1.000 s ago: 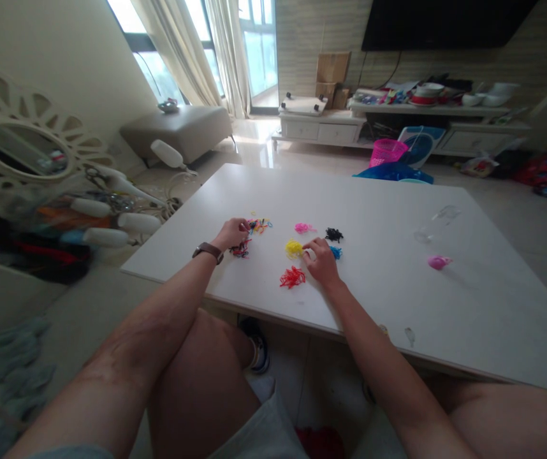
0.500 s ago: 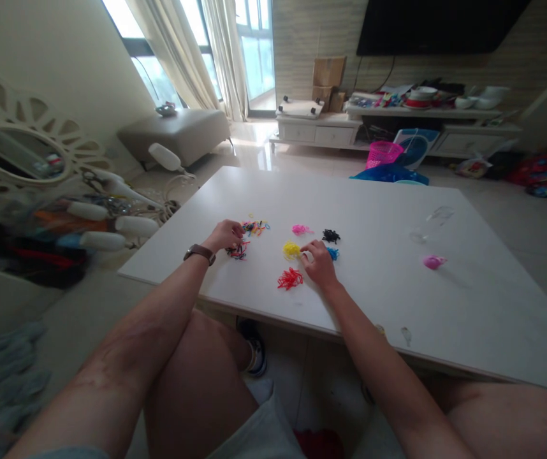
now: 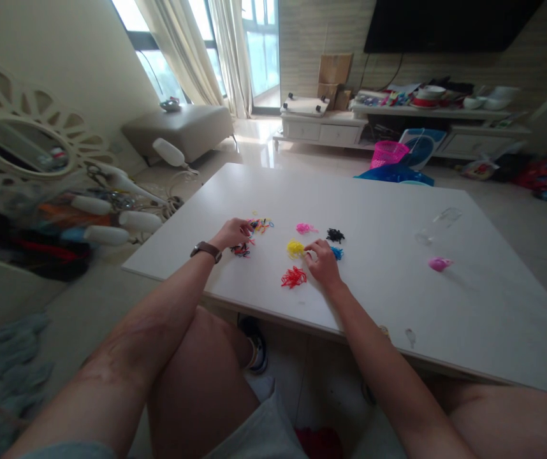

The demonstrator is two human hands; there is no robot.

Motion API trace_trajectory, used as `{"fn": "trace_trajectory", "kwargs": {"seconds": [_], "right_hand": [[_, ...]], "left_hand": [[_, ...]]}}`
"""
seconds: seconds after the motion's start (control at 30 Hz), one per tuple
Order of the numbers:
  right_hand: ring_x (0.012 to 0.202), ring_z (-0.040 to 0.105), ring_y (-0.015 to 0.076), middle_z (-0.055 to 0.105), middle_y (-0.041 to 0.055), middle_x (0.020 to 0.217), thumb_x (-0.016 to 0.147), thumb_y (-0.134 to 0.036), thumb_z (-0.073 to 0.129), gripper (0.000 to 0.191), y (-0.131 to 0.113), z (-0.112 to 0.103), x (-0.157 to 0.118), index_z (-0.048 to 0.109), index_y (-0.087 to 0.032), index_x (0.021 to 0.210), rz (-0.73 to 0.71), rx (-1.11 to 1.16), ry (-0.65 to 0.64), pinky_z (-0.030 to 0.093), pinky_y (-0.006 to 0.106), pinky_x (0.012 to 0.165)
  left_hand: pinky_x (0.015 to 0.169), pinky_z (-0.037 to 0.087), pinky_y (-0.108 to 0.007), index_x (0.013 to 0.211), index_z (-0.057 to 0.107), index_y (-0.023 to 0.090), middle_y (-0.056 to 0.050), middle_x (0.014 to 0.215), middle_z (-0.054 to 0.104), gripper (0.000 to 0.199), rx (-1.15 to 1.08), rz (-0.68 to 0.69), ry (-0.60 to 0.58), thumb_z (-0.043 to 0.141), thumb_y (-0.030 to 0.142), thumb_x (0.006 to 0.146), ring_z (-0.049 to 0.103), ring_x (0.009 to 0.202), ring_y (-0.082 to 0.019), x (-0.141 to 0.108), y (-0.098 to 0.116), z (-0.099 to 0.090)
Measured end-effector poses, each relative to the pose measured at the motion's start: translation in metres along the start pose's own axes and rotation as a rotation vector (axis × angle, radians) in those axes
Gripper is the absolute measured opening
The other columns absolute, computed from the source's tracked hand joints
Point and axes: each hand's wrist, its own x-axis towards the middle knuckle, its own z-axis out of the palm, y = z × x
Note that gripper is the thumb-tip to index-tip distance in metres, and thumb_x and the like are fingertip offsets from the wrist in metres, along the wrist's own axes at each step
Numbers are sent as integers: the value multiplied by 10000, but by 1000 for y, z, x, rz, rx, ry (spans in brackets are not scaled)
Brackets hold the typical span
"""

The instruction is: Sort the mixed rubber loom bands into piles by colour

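Observation:
My left hand [image 3: 236,233], a watch on its wrist, reaches over the near edge of a mixed-colour pile [image 3: 264,224] of small bands. Its fingertips are drawn together, and what they pinch is too small to name. A darker red and black pile [image 3: 240,250] lies just below it. My right hand [image 3: 321,260] rests beside the yellow pile [image 3: 295,248], thumb and forefinger close together at its right side. Partly behind that hand is a blue pile [image 3: 337,253]. Red [image 3: 293,277], pink [image 3: 305,227] and black [image 3: 335,235] piles lie around them.
On the right of the white table [image 3: 373,207] are a pink object [image 3: 440,263] and clear plastic pieces [image 3: 447,217]. A small clear item [image 3: 410,338] lies near the front edge. Lamp arms with white shades [image 3: 139,222] stand left of the table.
My left hand has shifted slightly up and right, from the dark pile toward the mixed-colour pile. My right hand stays beside the yellow pile. The whole view has shifted slightly.

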Motion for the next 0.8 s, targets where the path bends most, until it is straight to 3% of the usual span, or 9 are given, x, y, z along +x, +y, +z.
{"fn": "trace_trajectory", "kwargs": {"seconds": [0.23, 0.4, 0.57, 0.8], "right_hand": [[941, 583, 258, 627, 63, 905, 834, -113, 568, 143, -1, -1, 1, 653, -226, 854, 12, -3, 0, 482, 395, 871], [937, 581, 255, 630, 63, 903, 839, -119, 567, 140, -1, -1, 1, 654, -227, 850, 13, 5, -7, 483, 396, 867], [945, 578, 256, 624, 63, 898, 846, -123, 565, 142, -1, -1, 1, 654, -233, 844, 27, 12, -15, 490, 397, 853], [936, 579, 252, 624, 61, 893, 841, -127, 572, 134, -3, -2, 1, 653, -233, 828, 34, 12, -17, 485, 396, 860]], "left_hand": [[494, 439, -211, 875, 756, 125, -51, 772, 703, 380, -79, -14, -7, 602, 156, 528, 606, 645, -158, -2, 4, -1], [519, 446, -215, 886, 757, 125, -39, 750, 678, 356, -75, 25, -7, 646, 184, 552, 594, 629, -144, -5, 8, -5], [576, 474, -229, 890, 768, 138, -37, 734, 693, 347, -32, 97, 79, 665, 180, 561, 613, 662, -151, -2, 8, -12], [558, 475, -241, 834, 762, 121, -37, 710, 691, 295, -91, 54, 44, 755, 172, 544, 618, 628, -151, -5, 11, -14]]}}
